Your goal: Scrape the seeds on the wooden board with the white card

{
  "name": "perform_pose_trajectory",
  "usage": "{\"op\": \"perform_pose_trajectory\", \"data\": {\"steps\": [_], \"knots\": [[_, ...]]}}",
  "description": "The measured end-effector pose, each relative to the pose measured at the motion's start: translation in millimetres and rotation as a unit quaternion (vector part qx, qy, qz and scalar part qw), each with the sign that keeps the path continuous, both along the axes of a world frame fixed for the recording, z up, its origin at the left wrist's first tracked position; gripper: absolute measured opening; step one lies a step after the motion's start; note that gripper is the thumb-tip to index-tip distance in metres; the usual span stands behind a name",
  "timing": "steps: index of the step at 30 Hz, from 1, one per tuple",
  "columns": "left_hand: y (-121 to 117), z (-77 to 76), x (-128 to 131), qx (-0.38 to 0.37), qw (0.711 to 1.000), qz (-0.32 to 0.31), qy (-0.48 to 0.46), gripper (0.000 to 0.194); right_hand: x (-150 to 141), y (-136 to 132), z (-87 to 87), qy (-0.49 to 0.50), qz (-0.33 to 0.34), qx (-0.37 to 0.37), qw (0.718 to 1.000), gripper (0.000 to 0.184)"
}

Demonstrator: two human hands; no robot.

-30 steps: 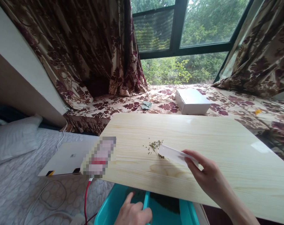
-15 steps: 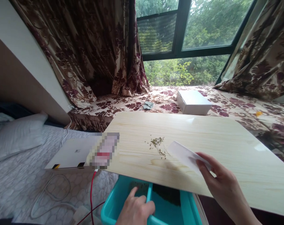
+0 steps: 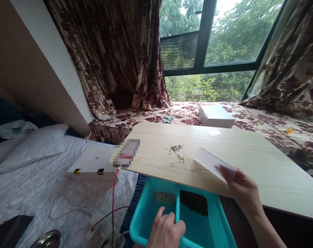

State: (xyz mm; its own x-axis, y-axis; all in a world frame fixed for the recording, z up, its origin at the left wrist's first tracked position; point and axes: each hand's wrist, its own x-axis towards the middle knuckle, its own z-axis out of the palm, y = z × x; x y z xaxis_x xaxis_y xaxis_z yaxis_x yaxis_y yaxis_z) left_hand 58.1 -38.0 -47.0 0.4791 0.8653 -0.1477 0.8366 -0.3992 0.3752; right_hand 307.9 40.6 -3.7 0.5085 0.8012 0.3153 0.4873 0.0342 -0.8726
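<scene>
My right hand (image 3: 242, 188) pinches a white card (image 3: 210, 162) that rests tilted on the pale wooden tabletop (image 3: 249, 155). A small scatter of green seeds (image 3: 177, 151) lies on the wood just left of the card, not touching it. Below the table's front edge, my left hand (image 3: 166, 229) grips the centre divider of a teal plastic bin (image 3: 151, 210). One bin compartment holds a dark layer of seeds (image 3: 194, 202).
A white box (image 3: 215, 115) sits on the patterned window seat beyond the table. At left is a bed with a pillow (image 3: 32, 144), a flat white box (image 3: 93, 164), a red cable (image 3: 113, 196) and a power strip (image 3: 101, 225). A blurred object (image 3: 126, 155) lies at the table's left corner.
My right hand has drawn the card back to the right, away from the seeds. The view has tilted, showing more of the bin and bed. My left hand stays on the bin's divider.
</scene>
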Motion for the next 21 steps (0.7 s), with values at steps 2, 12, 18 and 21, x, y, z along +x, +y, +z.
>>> {"op": "perform_pose_trajectory", "data": {"steps": [2, 12, 18, 21], "knots": [[-7, 2.1, 4, -0.026, 1.000, 0.013, -0.008, 0.023, 2, 3, -2.6, 0.064, -0.033, 0.031, 0.997, 0.037], [-28, 13.8, 9, -0.001, 0.999, 0.054, 0.002, 0.032, 7, 4, -2.2, 0.117, 0.016, 0.030, 0.993, 0.039], [-13, 6.2, 19, 0.079, 0.995, 0.055, 0.001, 0.032, 12, 5, -0.6, 0.060, -0.012, 0.043, 0.997, 0.035], [-6, 5.2, 22, 0.093, 0.995, 0.044, 0.008, 0.035, 11, 5, 2.7, 0.044, -0.033, 0.045, 0.997, 0.034]]}}
